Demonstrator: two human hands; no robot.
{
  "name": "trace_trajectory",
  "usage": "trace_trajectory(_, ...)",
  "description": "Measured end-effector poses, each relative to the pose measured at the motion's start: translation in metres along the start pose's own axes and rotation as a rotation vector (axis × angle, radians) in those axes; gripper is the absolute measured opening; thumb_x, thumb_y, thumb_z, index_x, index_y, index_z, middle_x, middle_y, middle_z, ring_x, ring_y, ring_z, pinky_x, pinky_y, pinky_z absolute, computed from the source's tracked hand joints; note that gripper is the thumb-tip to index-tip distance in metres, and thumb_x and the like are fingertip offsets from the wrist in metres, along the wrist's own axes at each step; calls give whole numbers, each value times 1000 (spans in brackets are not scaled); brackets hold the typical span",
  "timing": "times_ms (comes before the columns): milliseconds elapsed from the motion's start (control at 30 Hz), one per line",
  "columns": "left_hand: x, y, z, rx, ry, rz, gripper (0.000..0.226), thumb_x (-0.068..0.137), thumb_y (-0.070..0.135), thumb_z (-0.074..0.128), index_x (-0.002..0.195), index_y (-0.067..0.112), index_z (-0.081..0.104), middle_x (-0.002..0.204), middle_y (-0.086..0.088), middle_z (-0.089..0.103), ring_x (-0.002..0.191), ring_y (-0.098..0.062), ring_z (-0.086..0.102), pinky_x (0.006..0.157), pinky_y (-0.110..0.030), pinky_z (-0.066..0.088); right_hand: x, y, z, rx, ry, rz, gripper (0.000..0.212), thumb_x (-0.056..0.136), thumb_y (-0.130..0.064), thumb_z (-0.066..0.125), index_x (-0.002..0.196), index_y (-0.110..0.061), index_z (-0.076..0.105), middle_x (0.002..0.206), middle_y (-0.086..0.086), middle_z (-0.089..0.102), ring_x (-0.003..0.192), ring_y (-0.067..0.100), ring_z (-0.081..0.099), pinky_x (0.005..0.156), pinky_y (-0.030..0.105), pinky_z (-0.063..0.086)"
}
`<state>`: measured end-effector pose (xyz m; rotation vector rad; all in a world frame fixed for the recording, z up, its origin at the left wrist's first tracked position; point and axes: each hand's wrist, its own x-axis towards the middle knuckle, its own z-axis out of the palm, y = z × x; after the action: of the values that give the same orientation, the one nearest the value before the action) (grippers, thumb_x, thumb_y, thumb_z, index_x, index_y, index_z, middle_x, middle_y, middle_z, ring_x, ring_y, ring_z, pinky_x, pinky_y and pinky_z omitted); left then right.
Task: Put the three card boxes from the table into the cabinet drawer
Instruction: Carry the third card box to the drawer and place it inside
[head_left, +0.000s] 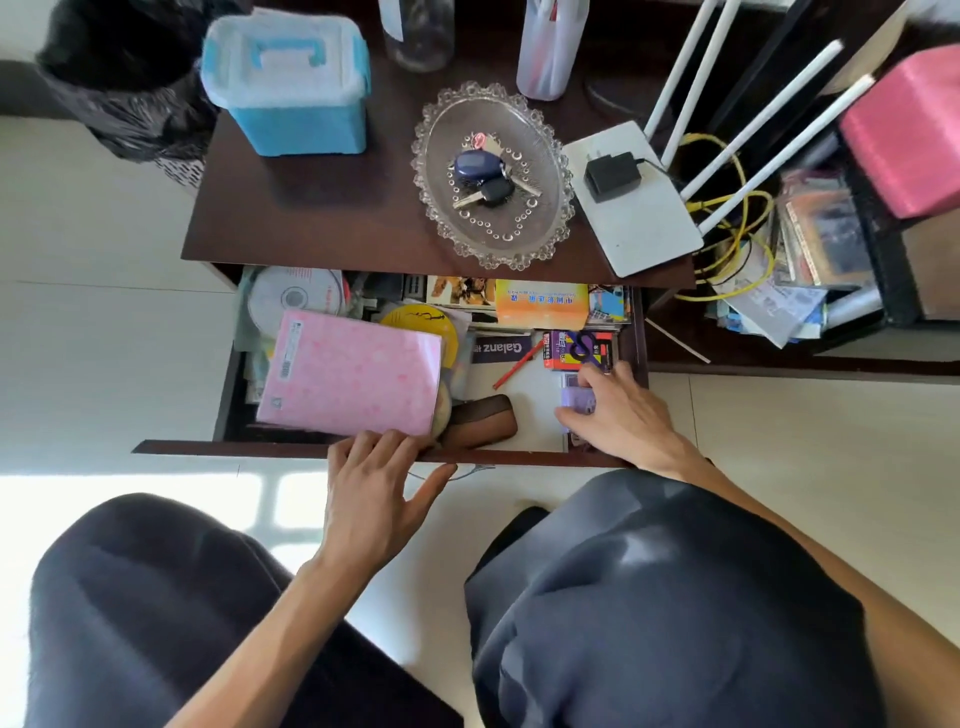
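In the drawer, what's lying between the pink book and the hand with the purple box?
In the head view, a brown case and a red pencil lie between the pink book and the right hand.

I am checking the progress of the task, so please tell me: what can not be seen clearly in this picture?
- Purple card box: head view, mostly covered by the right hand; grip unclear.
- Red card box: print too small to read.
- Drawer rear: hidden under the table top.
- A third card box: not identifiable among clutter.
- Left hand: rests on the drawer front, covering its handle.
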<state>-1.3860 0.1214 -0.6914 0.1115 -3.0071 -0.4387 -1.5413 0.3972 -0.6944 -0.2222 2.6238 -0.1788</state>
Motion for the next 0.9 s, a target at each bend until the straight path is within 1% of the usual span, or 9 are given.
trace_trajectory(100, 0, 1, -1, -2, 7, 2, 38, 92, 62, 50, 105, 30, 67, 95, 11, 66, 90, -21, 55, 82, -35, 36, 1, -5, -1, -78, -33, -14, 55, 86, -64, 58, 126, -29, 46, 128, 10, 48, 100, 35, 65, 71, 35, 42)
trace_trajectory(233, 1, 4, -4, 8, 3, -6, 37, 90, 61, 53, 105, 30, 68, 97, 11, 67, 92, -21, 56, 81, -35, 36, 5, -11, -4, -187, -67, -47, 58, 86, -64, 56, 131, -28, 46, 129, 12, 50, 106, 34, 64, 73, 37, 42)
trace_trajectory(433, 1, 5, -7, 0, 0, -15, 38, 90, 62, 53, 104, 30, 68, 95, 11, 66, 88, -22, 55, 80, -36, 37, 7, -13, -2, -228, -41, -47, 61, 84, -68, 52, 133, -31, 47, 125, 11, 55, 107, 36, 64, 74, 39, 41)
trace_trajectory(633, 1, 4, -4, 13, 14, -12, 38, 90, 62, 53, 104, 30, 68, 95, 10, 67, 88, -22, 55, 81, -35, 37, 9, -11, 1, -310, -23, -131, 60, 88, -70, 45, 134, -30, 48, 118, 11, 64, 105, 35, 65, 81, 41, 49)
trace_trajectory(733, 0, 3, -3, 0, 32, -2, 38, 90, 61, 54, 102, 28, 69, 93, 10, 66, 87, -22, 54, 79, -36, 37, 10, -10, 0, -353, -54, -188, 53, 89, -64, 46, 128, -29, 47, 112, 10, 70, 101, 33, 67, 79, 41, 46)
trace_trajectory(867, 0, 3, -2, -5, 51, 3, 37, 90, 60, 55, 100, 27, 69, 91, 10, 65, 85, -23, 54, 78, -36, 36, 10, -11, -2, -372, -133, -175, 39, 83, -61, 53, 108, -33, 45, 108, 4, 70, 96, 29, 66, 77, 40, 40)
trace_trajectory(900, 0, 3, -2, -6, 49, 2, 37, 90, 60, 55, 100, 28, 69, 91, 10, 66, 86, -23, 54, 78, -36, 36, 10, -12, -2, -380, -141, -171, 37, 82, -60, 54, 105, -33, 45, 108, 4, 70, 95, 28, 65, 77, 40, 39)
